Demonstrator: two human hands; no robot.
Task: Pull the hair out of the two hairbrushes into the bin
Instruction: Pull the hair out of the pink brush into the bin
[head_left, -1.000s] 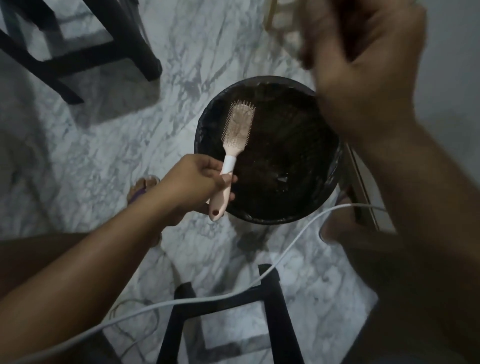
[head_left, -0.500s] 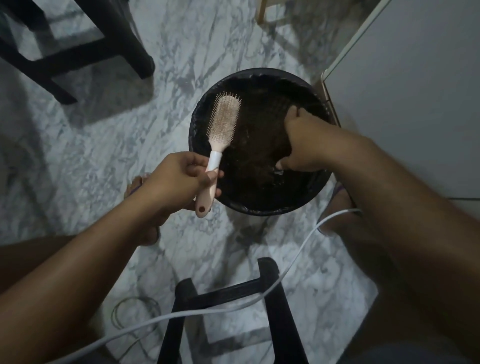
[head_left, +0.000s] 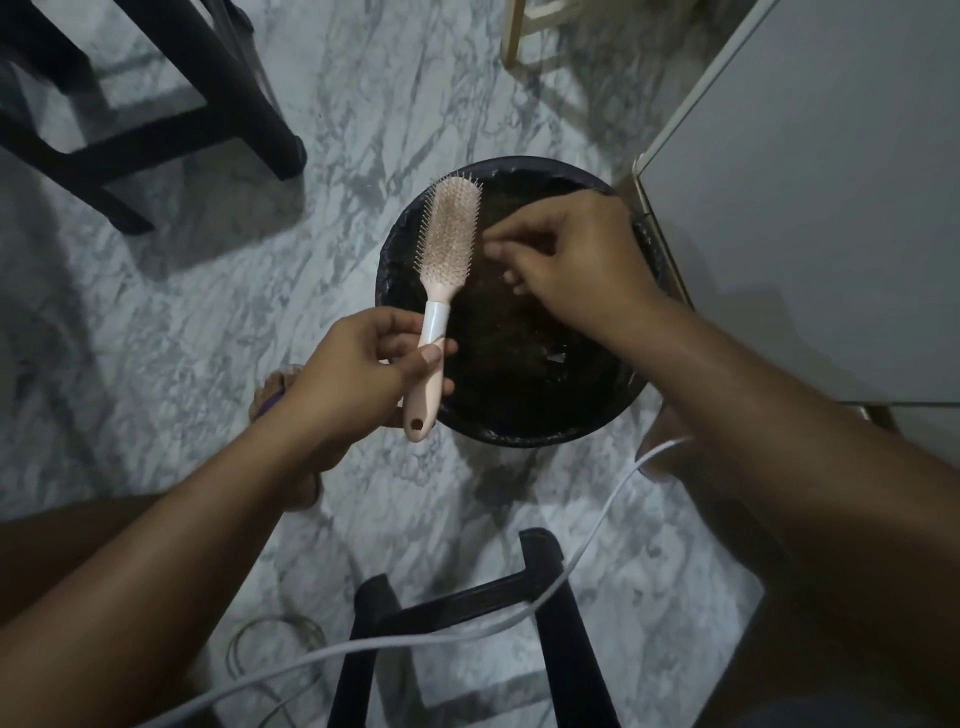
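Observation:
A pale pink hairbrush (head_left: 445, 244) with a white collar on its handle is held upright over the left rim of a round black bin (head_left: 519, 431). My left hand (head_left: 358, 364) grips the brush handle. My right hand (head_left: 566, 260) hovers over the bin just right of the bristles, thumb and forefinger pinched together near them; whether hair is between them is too fine to tell. The bin's inside is dark with a brownish mass of hair. Only one hairbrush is in view.
The floor is grey-white marble. Black stool legs (head_left: 156, 104) stand at upper left, and a black frame (head_left: 467, 623) sits below the bin. A white cable (head_left: 571, 561) crosses that frame. A white cabinet (head_left: 805, 208) flanks the bin at right. My bare foot (head_left: 280, 395) lies under my left wrist.
My right hand came down from high at the upper right into the bin, then rose to the brush's bristles. The brush has tilted more upright, still over the bin's left rim.

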